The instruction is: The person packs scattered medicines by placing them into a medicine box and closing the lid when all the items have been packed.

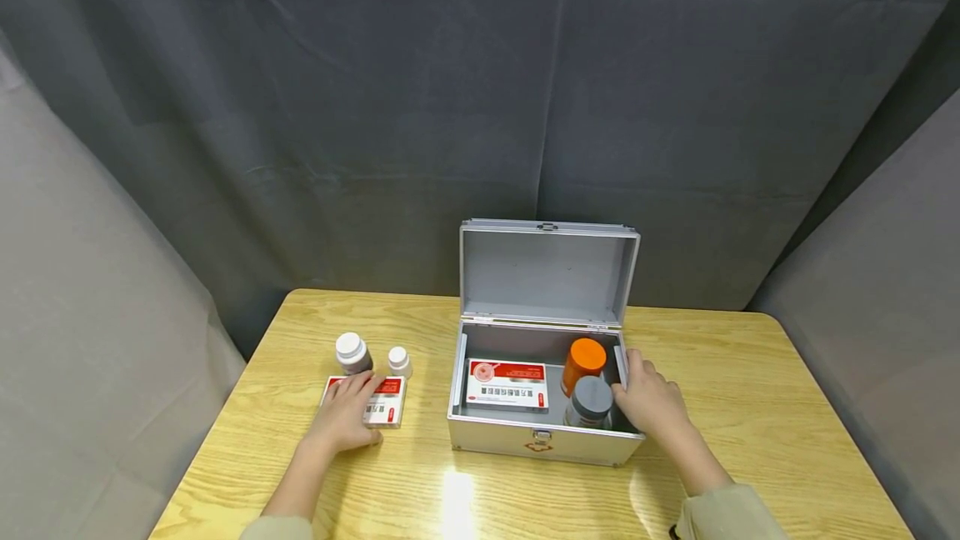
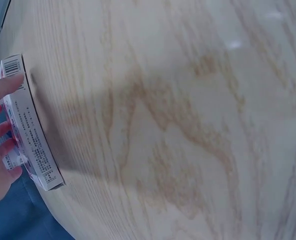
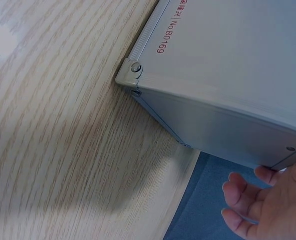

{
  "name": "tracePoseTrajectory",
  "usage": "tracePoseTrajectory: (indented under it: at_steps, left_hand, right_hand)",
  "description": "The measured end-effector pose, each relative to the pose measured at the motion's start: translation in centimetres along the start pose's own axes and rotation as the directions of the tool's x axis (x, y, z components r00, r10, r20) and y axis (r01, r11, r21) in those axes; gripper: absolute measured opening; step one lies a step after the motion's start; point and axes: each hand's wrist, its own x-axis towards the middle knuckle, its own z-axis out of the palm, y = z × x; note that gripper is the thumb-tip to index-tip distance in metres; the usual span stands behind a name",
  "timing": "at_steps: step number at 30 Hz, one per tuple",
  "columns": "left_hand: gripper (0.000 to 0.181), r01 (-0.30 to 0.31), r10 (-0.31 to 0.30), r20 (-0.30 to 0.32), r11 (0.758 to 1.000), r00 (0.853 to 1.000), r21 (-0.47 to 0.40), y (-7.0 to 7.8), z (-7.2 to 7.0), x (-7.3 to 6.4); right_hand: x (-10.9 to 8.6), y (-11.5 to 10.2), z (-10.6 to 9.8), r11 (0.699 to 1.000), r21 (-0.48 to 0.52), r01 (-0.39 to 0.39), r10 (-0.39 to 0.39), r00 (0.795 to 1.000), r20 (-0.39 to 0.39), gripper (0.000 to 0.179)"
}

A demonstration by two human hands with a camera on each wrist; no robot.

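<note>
At the left of the table, my left hand reaches over a red-and-white medicine box, its fingers spread across the top. The box's printed side shows in the left wrist view, with the thumb at one end. Over on the right, my right hand holds the side wall of an open silver medicine case. Its thumb tip crosses the rim while the other fingers stay outside. Inside the case are another red-and-white box, an orange-capped bottle and a grey-capped jar.
A larger white-capped bottle and a small white bottle stand just behind the box on the table. The case lid is raised at the back. A grey curtain hangs behind the wooden table.
</note>
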Motion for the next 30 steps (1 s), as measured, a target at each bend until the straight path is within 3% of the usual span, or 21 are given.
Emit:
tracePoseTrajectory:
  at_steps: [11,30]
  left_hand:
    - [0.089,0.009,-0.009,0.036,1.0,0.999,0.016,0.2,0.1,0.7]
    - [0.084,0.006,-0.007,0.014,1.0,1.0,0.022,0.6,0.4,1.2]
  right_hand:
    - [-0.1,-0.1,-0.1,1.0,-0.022,-0.004,0.004,1.0,-0.006,0.056]
    - [-0.2,-0.3,-0.1,0.998,-0.06,-0.003,0.001,0.999,-0.041,0.055]
